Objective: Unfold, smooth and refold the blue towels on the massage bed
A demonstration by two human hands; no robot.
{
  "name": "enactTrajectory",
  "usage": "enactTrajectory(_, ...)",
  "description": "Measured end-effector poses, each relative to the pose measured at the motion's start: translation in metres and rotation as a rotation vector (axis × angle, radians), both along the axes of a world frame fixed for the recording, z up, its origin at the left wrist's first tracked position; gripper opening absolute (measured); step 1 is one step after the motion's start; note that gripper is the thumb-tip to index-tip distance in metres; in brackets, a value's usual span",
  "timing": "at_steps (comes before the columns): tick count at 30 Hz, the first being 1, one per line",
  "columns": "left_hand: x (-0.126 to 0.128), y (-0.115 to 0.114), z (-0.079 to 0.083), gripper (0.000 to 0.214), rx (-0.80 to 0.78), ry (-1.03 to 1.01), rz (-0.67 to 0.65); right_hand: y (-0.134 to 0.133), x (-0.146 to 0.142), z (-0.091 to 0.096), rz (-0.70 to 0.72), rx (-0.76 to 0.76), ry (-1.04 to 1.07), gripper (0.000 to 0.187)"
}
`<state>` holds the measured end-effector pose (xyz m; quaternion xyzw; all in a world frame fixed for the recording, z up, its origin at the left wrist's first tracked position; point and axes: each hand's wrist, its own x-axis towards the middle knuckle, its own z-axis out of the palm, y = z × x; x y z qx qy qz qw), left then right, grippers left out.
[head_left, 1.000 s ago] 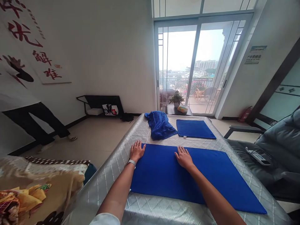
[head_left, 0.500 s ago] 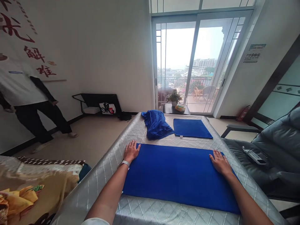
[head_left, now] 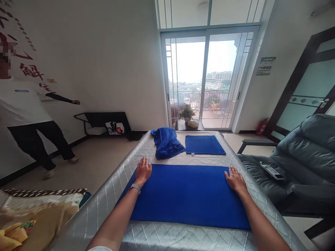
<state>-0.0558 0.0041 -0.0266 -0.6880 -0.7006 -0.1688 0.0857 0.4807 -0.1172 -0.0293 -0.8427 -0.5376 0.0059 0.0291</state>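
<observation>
A large blue towel (head_left: 188, 193) lies spread flat on a silver quilted table (head_left: 167, 237). My left hand (head_left: 143, 170) rests flat and open on the towel's far left corner, with a band on its wrist. My right hand (head_left: 235, 180) lies flat and open on the far right corner. Beyond them, a crumpled blue towel (head_left: 165, 143) sits beside a small folded blue towel (head_left: 204, 144) at the far end of the table.
A grey recliner (head_left: 300, 164) with a remote (head_left: 272, 170) stands at the right. Another person (head_left: 28, 122) in a white top stands at the left wall. A patterned cloth (head_left: 31, 219) lies at the lower left. A glass balcony door (head_left: 206, 80) is behind the table.
My right hand slid from the towel's middle to its right corner. The left hand stayed at the left corner. The other person shifted along the left wall and the view tilted.
</observation>
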Motion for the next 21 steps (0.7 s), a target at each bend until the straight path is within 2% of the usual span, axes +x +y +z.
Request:
enactTrajectory(2,0.041,-0.009,0.005,0.059,-0.031,-0.012,-0.163,-0.001,-0.001,0.002,0.005,0.003,-0.001,0.071)
enactTrajectory(4,0.089,-0.02,0.007,0.058,-0.097,0.009,-0.413,-0.002,-0.001,0.002,0.002,0.003,-0.004,0.071)
enactTrajectory(6,0.132,-0.03,0.005,0.06,-0.127,0.012,-0.567,-0.002,-0.001,0.001,0.004,0.007,-0.001,0.07)
enactTrajectory(8,0.161,-0.038,0.001,0.065,-0.18,-0.003,-0.61,-0.001,0.0,-0.001,0.007,0.013,0.006,0.071)
enactTrajectory(10,0.171,-0.041,-0.003,0.069,-0.236,-0.021,-0.585,0.0,0.002,-0.003,0.006,0.022,0.009,0.071)
enactTrajectory(12,0.163,-0.039,-0.007,0.072,-0.277,-0.031,-0.535,0.001,0.003,-0.005,0.002,0.03,0.008,0.071)
enactTrajectory(14,0.141,-0.035,-0.008,0.073,-0.296,-0.024,-0.482,0.002,0.003,-0.006,0.003,0.034,0.009,0.071)
enactTrajectory(21,0.015,-0.013,-0.006,0.071,-0.309,0.045,-0.221,0.002,0.007,-0.009,0.016,0.042,-0.008,0.073)
